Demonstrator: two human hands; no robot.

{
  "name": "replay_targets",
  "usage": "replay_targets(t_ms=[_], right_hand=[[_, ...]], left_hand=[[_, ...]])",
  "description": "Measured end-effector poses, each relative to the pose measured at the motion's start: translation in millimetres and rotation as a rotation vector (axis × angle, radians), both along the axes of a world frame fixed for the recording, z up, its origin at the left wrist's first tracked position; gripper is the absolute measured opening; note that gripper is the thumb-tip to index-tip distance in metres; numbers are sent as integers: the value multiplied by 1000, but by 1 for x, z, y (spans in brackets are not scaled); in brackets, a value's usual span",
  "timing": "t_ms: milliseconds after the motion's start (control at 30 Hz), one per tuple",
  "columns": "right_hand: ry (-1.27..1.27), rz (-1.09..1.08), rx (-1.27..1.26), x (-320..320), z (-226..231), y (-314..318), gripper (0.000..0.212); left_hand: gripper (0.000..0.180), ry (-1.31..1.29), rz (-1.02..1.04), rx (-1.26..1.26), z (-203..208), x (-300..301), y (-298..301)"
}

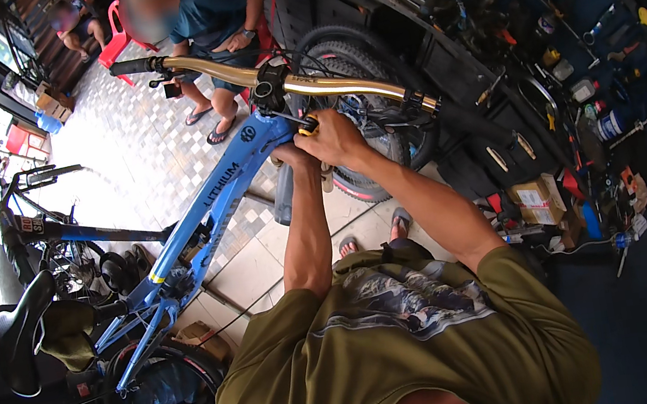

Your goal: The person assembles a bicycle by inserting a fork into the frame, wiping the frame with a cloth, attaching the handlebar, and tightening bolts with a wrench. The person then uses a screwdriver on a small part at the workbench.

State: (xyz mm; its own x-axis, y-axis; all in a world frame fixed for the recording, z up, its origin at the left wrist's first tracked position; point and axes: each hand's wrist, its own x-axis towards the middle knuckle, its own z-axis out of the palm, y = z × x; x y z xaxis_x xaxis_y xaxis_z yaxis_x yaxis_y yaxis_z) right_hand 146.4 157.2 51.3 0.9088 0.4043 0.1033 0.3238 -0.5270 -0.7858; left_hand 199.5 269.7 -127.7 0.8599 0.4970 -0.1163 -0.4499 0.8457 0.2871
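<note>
A blue bicycle frame (207, 182) slants across the middle, with gold handlebars (323, 85) clamped in a black stem (268, 91). Just behind the head tube, my right hand (335, 142) is closed around a hand tool with a yellow and black handle (307, 127). Its thin shaft points up toward the stem. My left hand (291, 155) is beside and below it, against the underside of the head tube. The frame and my right hand hide most of its fingers, so its grip cannot be made out.
Several bicycle wheels (343, 53) stand beyond the handlebars. To the right, a dark wall of hanging tools (595, 61) and a cardboard box (536, 199). A black saddle (21, 335) sits at lower left, near another bicycle (51, 226). A seated person (217, 21) faces the handlebars.
</note>
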Motion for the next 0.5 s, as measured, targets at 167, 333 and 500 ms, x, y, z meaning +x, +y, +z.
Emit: replay_targets(t_ms=[167, 333, 500], right_hand=[[434, 149, 298, -2, 4, -3, 20], [827, 162, 504, -5, 5, -1, 24], [1070, 289, 702, -3, -6, -1, 26]], left_hand=[[59, 58, 11, -10, -3, -6, -4], [56, 73, 13, -5, 3, -13, -5], [52, 80, 13, 8, 11, -18, -4]])
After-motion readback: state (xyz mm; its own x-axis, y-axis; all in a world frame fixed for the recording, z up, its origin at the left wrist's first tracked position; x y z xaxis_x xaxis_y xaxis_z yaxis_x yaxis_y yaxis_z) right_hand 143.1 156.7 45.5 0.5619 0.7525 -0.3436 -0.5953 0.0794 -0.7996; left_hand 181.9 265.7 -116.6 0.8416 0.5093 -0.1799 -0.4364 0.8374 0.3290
